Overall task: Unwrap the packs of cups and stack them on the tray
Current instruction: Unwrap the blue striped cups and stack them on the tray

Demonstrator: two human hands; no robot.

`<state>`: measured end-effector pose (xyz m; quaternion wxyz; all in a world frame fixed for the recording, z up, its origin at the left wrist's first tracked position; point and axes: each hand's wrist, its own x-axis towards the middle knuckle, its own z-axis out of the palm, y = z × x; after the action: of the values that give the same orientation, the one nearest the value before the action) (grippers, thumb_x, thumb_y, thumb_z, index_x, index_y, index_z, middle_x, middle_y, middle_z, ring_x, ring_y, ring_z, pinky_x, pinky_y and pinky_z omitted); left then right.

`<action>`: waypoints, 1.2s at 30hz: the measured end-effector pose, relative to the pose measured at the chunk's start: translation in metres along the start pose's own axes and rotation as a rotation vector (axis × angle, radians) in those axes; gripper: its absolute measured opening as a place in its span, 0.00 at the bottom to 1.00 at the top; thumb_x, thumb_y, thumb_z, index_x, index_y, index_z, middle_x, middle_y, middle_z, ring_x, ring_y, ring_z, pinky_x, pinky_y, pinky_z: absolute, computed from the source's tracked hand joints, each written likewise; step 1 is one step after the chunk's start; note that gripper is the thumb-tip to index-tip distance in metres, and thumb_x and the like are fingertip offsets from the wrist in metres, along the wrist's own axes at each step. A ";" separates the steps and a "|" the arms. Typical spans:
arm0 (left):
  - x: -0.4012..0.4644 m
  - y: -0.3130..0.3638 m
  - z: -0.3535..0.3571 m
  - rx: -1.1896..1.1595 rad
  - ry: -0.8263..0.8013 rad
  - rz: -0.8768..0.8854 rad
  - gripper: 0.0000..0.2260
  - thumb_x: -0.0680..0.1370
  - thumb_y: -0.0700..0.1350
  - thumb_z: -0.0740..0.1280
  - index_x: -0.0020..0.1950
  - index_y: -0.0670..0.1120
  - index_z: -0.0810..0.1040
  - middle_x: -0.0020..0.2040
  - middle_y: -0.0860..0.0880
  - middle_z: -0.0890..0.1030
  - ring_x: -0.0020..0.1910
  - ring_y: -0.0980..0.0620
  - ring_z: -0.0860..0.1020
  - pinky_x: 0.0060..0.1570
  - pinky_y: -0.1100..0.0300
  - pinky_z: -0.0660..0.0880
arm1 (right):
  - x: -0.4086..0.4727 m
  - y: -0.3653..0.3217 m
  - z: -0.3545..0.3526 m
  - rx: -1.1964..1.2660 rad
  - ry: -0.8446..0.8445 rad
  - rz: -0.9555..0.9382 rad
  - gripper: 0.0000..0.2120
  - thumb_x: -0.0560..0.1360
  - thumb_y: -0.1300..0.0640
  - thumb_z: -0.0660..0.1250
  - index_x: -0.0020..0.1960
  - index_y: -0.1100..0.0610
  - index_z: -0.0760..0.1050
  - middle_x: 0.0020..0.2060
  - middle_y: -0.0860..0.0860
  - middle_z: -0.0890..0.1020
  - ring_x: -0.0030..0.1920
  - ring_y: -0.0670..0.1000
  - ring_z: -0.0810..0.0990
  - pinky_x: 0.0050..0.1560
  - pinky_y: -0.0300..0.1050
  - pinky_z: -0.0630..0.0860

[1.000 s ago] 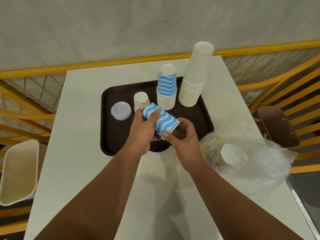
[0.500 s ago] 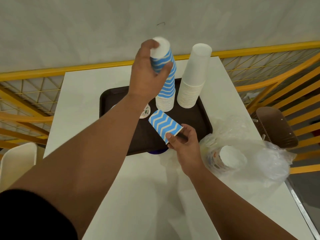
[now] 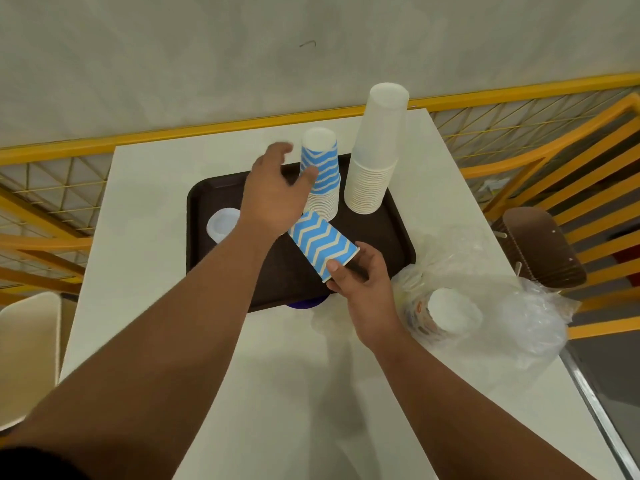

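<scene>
Blue zigzag cups (image 3: pixel 322 247), a short nested batch lying tilted over the brown tray (image 3: pixel 391 216), are pinched at the rim end by the right hand (image 3: pixel 360 275). Left hand (image 3: pixel 273 195), fingers spread and holding nothing, hovers beside the upright blue zigzag stack (image 3: pixel 320 174) at the tray's far side, with a taller white stack (image 3: pixel 375 150) to its right. Clear plastic wrap (image 3: pixel 519 313) lies on the white table (image 3: pixel 145 209) at right.

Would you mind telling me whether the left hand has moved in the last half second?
Yes: the left hand has dropped beside the blue striped stack.
</scene>
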<state>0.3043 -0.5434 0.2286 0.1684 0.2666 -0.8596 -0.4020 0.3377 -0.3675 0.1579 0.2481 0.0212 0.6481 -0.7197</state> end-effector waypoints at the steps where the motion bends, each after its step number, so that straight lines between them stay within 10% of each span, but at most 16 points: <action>1: -0.012 -0.005 -0.001 -0.059 0.024 -0.088 0.22 0.78 0.55 0.67 0.69 0.49 0.70 0.62 0.52 0.76 0.59 0.56 0.74 0.52 0.66 0.71 | 0.000 -0.002 0.001 0.021 -0.006 -0.008 0.27 0.72 0.56 0.73 0.68 0.53 0.66 0.58 0.50 0.80 0.55 0.48 0.82 0.52 0.45 0.81; 10: -0.071 -0.027 0.003 -0.748 -0.157 -0.487 0.21 0.77 0.47 0.71 0.68 0.51 0.69 0.60 0.49 0.80 0.54 0.50 0.83 0.50 0.45 0.81 | 0.001 -0.006 0.016 -0.005 -0.113 -0.068 0.31 0.70 0.49 0.72 0.69 0.53 0.66 0.59 0.48 0.80 0.57 0.47 0.81 0.58 0.48 0.79; 15: -0.058 -0.024 -0.012 -0.551 0.057 -0.274 0.19 0.77 0.46 0.72 0.65 0.49 0.70 0.56 0.51 0.80 0.51 0.56 0.82 0.51 0.51 0.82 | 0.005 0.006 0.017 -0.466 -0.039 -0.132 0.31 0.74 0.37 0.64 0.73 0.48 0.65 0.69 0.49 0.73 0.68 0.47 0.71 0.65 0.42 0.69; 20: -0.035 -0.004 -0.028 -0.378 0.170 0.080 0.21 0.73 0.48 0.73 0.62 0.53 0.67 0.57 0.49 0.80 0.53 0.55 0.81 0.54 0.57 0.79 | 0.023 0.021 0.019 -1.335 -0.121 -0.136 0.30 0.78 0.38 0.59 0.76 0.45 0.57 0.77 0.52 0.59 0.78 0.58 0.49 0.76 0.57 0.50; 28: 0.025 0.029 -0.015 -0.195 0.128 0.374 0.24 0.74 0.45 0.72 0.66 0.45 0.68 0.60 0.48 0.77 0.55 0.52 0.78 0.54 0.59 0.77 | 0.030 0.026 0.023 -1.533 -0.246 0.012 0.29 0.78 0.35 0.55 0.76 0.44 0.58 0.78 0.53 0.52 0.78 0.60 0.49 0.75 0.60 0.50; 36: 0.046 0.004 0.021 0.038 -0.047 0.275 0.24 0.75 0.45 0.71 0.69 0.47 0.67 0.63 0.46 0.75 0.58 0.49 0.75 0.55 0.63 0.72 | 0.031 0.024 0.022 -1.550 -0.272 0.021 0.29 0.78 0.35 0.54 0.76 0.44 0.58 0.79 0.53 0.51 0.78 0.60 0.49 0.75 0.61 0.51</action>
<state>0.2555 -0.5560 0.2228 0.1968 0.1399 -0.8992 -0.3649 0.3259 -0.3998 0.1282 0.2762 -0.2402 0.9289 -0.0563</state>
